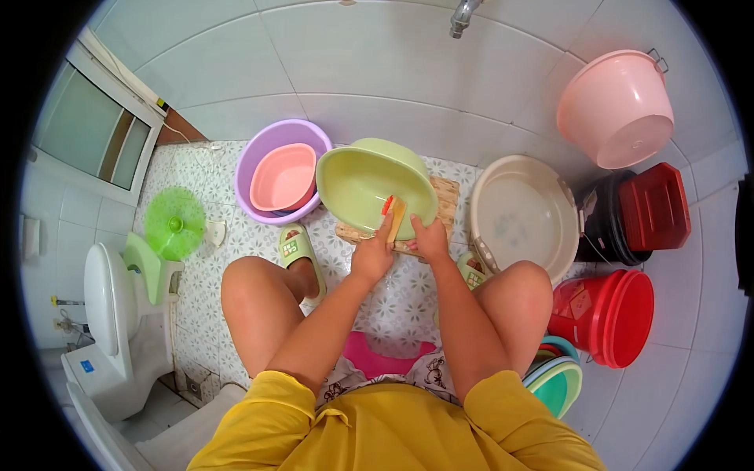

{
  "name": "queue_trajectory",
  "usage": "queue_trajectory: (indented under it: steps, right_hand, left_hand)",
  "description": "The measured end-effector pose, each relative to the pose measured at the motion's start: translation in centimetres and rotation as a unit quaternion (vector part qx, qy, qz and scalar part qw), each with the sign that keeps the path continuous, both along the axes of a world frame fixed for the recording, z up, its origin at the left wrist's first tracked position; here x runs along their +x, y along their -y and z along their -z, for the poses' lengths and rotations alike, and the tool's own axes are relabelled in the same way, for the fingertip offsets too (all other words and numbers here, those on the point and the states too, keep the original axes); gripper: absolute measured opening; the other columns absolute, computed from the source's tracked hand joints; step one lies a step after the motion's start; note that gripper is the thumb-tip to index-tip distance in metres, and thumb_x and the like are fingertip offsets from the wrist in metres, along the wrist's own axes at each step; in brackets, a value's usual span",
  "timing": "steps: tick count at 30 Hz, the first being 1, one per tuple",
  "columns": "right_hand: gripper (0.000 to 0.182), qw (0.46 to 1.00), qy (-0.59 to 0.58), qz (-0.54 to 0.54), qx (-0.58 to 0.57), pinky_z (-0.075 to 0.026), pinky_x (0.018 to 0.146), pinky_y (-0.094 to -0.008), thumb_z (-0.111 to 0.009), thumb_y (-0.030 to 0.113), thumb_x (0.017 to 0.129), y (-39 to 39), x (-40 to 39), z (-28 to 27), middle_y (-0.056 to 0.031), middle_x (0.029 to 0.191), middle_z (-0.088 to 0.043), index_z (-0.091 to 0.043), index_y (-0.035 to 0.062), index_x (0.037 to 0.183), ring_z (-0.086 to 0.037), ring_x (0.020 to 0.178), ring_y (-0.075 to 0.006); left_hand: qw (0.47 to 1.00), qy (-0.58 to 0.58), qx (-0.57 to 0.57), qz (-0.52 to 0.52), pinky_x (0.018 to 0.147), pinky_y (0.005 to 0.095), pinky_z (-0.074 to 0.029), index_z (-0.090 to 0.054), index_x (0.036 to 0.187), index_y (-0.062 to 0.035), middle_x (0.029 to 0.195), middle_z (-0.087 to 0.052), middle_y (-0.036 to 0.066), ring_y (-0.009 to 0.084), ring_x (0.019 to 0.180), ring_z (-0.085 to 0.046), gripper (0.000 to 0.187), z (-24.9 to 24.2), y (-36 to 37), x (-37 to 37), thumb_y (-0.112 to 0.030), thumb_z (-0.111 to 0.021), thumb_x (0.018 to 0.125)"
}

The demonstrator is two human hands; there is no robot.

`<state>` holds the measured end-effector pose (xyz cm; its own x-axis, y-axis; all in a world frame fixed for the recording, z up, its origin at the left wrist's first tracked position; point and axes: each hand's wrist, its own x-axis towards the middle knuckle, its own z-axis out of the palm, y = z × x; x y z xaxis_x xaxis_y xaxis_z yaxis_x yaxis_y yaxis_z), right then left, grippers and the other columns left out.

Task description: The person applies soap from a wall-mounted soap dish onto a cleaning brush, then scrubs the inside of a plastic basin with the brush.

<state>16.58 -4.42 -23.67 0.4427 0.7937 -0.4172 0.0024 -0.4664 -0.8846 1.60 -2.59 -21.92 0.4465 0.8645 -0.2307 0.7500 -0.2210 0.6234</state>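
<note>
Pale green basin (pixel 361 184) tilted toward me, its hollow open to view, I have it in front of me between my knees, over a wood-grained board (pixel 445 195) on the patterned floor (pixel 393 302). Whether its underside rests on that board I cannot tell. My left hand (pixel 372 256) is closed narrowly on the handle of a brush (pixel 398 217), one finger reaching forward along it; the brush lies inside the basin, near the rim closest to me, its red-orange bristles toward the inner wall. My right hand (pixel 430 240) grips that same near rim, to the right of the brush, fingers drawn in around the edge; those underneath are hidden, so I cannot say how far apart they stand. The two hands are close together.

Just left of the green basin sits a purple basin (pixel 244 174) with a pink basin (pixel 284 174) nested in it. Right of the board stands a wide cream basin (pixel 522 192), and beyond it a red bucket (pixel 577 310) lies on its side near my right knee. Above, a pink tub (pixel 613 106) hangs against the tiled wall (pixel 393 59).
</note>
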Motion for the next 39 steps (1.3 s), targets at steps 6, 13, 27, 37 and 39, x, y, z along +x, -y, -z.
queue_trajectory:
  steps: [6,13,27,37,39]
  right_hand:
    - [0.033,0.999,-0.03,0.014,0.012,-0.049,0.039,-0.0266,-0.055,0.021,0.087,0.1,0.0,0.0,-0.0166,0.07,-0.062,-0.055,-0.0099,0.098,-0.061,0.048,-0.0191]
    - [0.033,1.0,0.008,-0.014,-0.004,-0.049,0.04,-0.0265,-0.054,0.02,0.087,-0.2,0.1,-0.1,-0.0165,0.072,-0.062,-0.053,-0.0107,0.099,-0.062,0.048,-0.0191]
    - [0.032,0.999,0.022,0.001,-0.033,-0.05,0.042,-0.0297,-0.056,0.02,0.085,-0.2,0.7,0.0,-0.0171,0.063,-0.062,-0.058,-0.0116,0.087,-0.063,0.048,-0.0201]
    - [0.04,0.984,0.162,-0.04,-0.069,-0.051,0.067,-0.0402,-0.056,0.031,0.082,-0.6,1.4,-0.6,-0.0215,0.068,-0.064,-0.061,-0.0086,0.085,-0.065,0.066,-0.0345]
    - [0.041,0.977,0.192,-0.029,-0.085,-0.05,0.072,-0.0422,-0.056,0.032,0.081,-0.5,1.9,-0.1,-0.0231,0.076,-0.064,-0.062,-0.0079,0.087,-0.063,0.075,-0.0371]
  left_hand:
    - [0.985,-0.17,0.019,-0.014,0.072,0.0457,-0.05,-0.021,0.142,-0.0294,0.089,-0.064,0.019,0.0355,0.08,-0.063,0.073,-0.1,-2.5,-1.9,-0.013,-0.052,0.078]
    - [0.986,-0.154,0.011,-0.063,0.075,0.0459,-0.049,-0.02,0.142,-0.031,0.09,-0.064,0.021,0.0368,0.083,-0.062,0.07,-0.3,-3.8,-3.4,-0.014,-0.051,0.081]
    - [0.998,-0.049,-0.025,-0.001,0.074,0.0461,-0.047,-0.012,0.143,-0.0347,0.087,-0.063,0.023,0.0386,0.078,-0.061,0.076,1.0,-1.0,-3.3,-0.014,-0.054,0.083]
    - [0.999,-0.021,-0.015,-0.026,0.072,0.047,-0.048,-0.011,0.142,-0.036,0.084,-0.062,0.025,0.0403,0.076,-0.061,0.075,2.0,-0.7,-3.6,-0.018,-0.055,0.084]
    - [0.994,0.098,0.004,0.039,0.065,0.0459,-0.047,-0.014,0.142,-0.0348,0.075,-0.062,0.024,0.0406,0.068,-0.06,0.077,1.1,1.4,-1.6,-0.01,-0.056,0.082]
